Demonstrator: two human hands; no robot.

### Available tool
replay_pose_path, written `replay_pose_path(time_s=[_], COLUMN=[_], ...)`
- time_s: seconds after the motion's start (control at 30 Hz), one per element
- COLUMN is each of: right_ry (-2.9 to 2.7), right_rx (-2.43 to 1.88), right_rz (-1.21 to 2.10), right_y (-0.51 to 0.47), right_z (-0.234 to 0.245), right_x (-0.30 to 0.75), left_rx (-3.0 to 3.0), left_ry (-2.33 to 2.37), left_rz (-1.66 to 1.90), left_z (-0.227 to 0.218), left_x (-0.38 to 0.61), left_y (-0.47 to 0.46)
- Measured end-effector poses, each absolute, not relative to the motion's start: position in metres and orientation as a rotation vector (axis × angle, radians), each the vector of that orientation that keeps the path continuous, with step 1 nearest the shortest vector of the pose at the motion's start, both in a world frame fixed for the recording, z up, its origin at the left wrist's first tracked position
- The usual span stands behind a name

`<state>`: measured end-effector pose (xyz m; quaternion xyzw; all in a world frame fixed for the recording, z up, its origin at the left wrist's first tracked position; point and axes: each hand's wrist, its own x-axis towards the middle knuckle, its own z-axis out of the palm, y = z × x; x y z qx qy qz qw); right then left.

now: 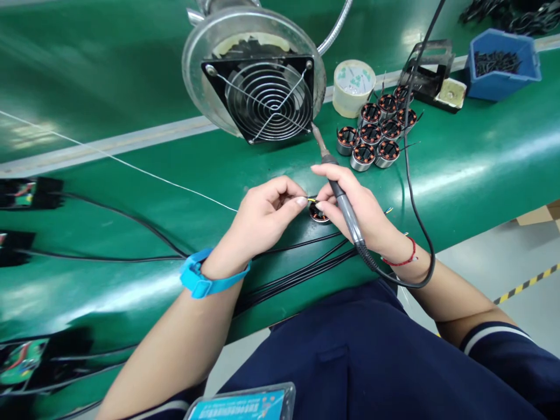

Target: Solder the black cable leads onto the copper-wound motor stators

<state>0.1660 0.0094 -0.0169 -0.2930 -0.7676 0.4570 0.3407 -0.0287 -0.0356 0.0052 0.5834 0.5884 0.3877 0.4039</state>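
Note:
My right hand (354,204) is closed around a soldering iron (345,204), whose tip points up and away toward the fan. The thumb and a finger of that hand also reach a thin yellow wire (311,200). My left hand (273,210), with a blue band on its wrist, pinches the wire's other side between thumb and forefinger. Just below the fingertips sits a small motor stator (319,213) with copper windings, partly hidden by my hands. Several black cables (301,268) run under my wrists along the green bench (175,216).
A fume extractor fan (273,105) stands ahead. Several stators (371,134), a tape roll (353,87), an iron stand (431,79) and a blue bin (503,64) are at the back right. Black housings with circuit boards (26,361) lie left. The iron's cord (409,169) loops past my right wrist.

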Motion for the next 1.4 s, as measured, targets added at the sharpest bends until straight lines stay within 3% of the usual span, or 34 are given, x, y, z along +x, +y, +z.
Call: replay_pose_path(time_s=[0.2,0.5,0.83,1.13,1.4], right_ry=[-1.922,-1.886,-2.019,-1.861,-2.062], right_rx=[-0.795,-0.789,-0.474,-0.723,-0.627], right_rz=[1.165,1.099,1.754,1.368,1.338], right_y=[0.006,0.011,0.020,0.005,0.003], right_z=[-0.034,-0.020,-0.026,-0.031,-0.011], right_x=[0.166,0.172,0.174,0.166,0.173], left_rx=[1.443,1.677,1.960,1.963,2.065], left_ry=[1.493,1.331,1.281,1.350,1.259], left_rz=[0.981,0.865,0.867,0.821,0.822], left_z=[0.001,0.011,0.019,0.024,0.024], left_x=[-0.029,-0.030,-0.036,-0.035,-0.039], left_y=[-0.035,-0.040,-0.044,-0.044,-0.045])
